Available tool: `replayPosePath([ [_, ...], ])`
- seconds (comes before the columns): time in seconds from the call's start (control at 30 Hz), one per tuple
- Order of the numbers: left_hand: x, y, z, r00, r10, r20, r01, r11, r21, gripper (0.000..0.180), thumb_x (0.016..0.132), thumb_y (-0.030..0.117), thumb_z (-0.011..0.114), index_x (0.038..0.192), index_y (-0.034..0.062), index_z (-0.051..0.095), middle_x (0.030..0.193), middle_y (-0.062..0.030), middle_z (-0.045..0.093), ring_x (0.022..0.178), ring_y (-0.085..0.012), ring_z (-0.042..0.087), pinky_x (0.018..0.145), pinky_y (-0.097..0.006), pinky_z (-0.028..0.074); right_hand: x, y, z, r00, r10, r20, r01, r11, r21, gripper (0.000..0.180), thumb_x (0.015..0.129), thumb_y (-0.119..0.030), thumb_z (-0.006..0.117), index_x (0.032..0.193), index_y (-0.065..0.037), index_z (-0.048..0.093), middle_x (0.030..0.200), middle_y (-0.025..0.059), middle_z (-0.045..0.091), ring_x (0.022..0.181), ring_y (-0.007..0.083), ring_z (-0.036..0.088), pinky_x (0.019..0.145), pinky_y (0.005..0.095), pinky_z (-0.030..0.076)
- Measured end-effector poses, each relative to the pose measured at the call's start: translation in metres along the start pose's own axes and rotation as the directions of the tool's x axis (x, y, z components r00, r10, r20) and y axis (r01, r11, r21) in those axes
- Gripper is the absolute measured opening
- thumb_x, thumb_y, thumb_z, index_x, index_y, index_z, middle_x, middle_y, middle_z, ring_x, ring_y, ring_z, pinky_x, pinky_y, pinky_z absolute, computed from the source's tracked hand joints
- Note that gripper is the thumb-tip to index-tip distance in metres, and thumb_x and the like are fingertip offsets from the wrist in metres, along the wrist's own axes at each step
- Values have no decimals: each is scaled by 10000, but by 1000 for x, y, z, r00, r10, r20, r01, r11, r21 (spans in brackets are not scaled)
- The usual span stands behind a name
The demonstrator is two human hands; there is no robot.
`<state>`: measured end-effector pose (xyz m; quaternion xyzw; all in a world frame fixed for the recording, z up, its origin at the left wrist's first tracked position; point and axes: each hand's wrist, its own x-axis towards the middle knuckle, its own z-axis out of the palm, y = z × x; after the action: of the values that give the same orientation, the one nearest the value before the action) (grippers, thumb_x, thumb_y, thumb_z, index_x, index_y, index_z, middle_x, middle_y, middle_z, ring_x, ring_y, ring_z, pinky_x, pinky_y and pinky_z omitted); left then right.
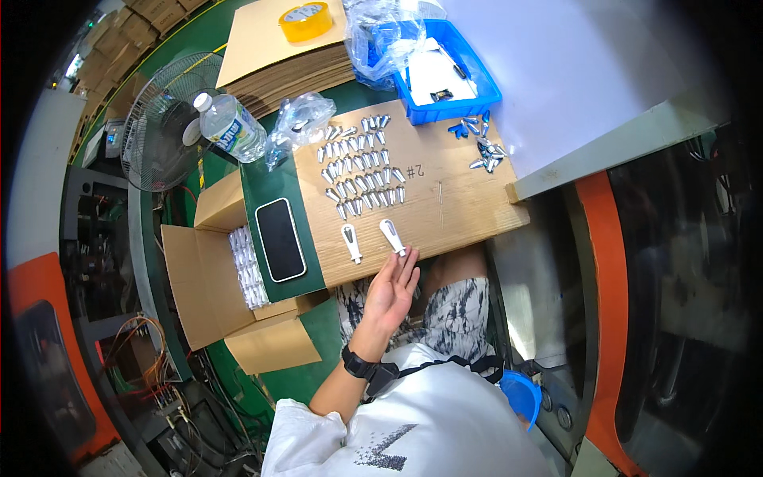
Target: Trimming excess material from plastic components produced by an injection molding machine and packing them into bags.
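A green table (pixel 238 32) carries a stack of flat cardboard sheets (pixel 278 56) at its far end, topped by a roll of yellow tape (pixel 306 21). Nearer the person, a wooden board (pixel 445 199) lies across the table and holds most of the small work. An open cardboard box (pixel 208 278) sits at the left below the table edge, packed with rows of white wrapped pieces (pixel 248 266). A floor fan (pixel 163 119) stands beyond it. A blue plastic tray (pixel 465 99) rests at the board's far edge, with crumpled clear bags (pixel 381 36) spilling over it. A clear water bottle (pixel 232 127) lies tilted on the table near another clear bag (pixel 298 119). A black phone (pixel 280 239) lies face up just beside the board. Rows of small silver metal parts (pixel 362 167) cover the board's middle, and a looser heap of them (pixel 486 151) lies near the tray. Two white handled pieces (pixel 350 242) lie side by side at the board's near edge. The left hand (pixel 389 290), a black watch (pixel 358 364) at its wrist, reaches up with fingers loosely spread and nothing gripped; its fingertips touch the right-hand white piece (pixel 393 237). The right hand is out of sight.
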<state>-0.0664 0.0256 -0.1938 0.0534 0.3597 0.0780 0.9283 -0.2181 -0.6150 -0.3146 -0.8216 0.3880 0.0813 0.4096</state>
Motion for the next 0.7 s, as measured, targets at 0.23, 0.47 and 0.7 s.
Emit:
replayPosePath([
  [0.23,-61,41,-2,997,15,79,-62,779,625,520,968,195,544,1430,19,381,1398,-160,485,1266,-217,497,977,-335,443,-46,-308,211,621,-667,411,715,697,51,192,920,-92,582,1064,19,644,1001,111,670,960,211,627,868,308,475],
  [0.47,-31,119,10,504,300,810,-355,-783,511,210,804,92,623,1013,93,651,1006,-71,635,939,-250,597,799,-372,493,-119,-535,345,-316,-818,481,948,-294,124,265,783,-18,597,1045,-39,636,1080,121,624,1029,300,585,859,380,481],
  [0.7,-4,140,20,608,-400,686,-372,-907,-199,213,788,225,614,961,110,568,1049,-46,574,1068,-206,538,864,-336,438,-119,-558,385,-621,-537,571,670,-742,30,111,766,-135,557,855,-76,586,956,63,581,1003,215,549,784,331,438],
])
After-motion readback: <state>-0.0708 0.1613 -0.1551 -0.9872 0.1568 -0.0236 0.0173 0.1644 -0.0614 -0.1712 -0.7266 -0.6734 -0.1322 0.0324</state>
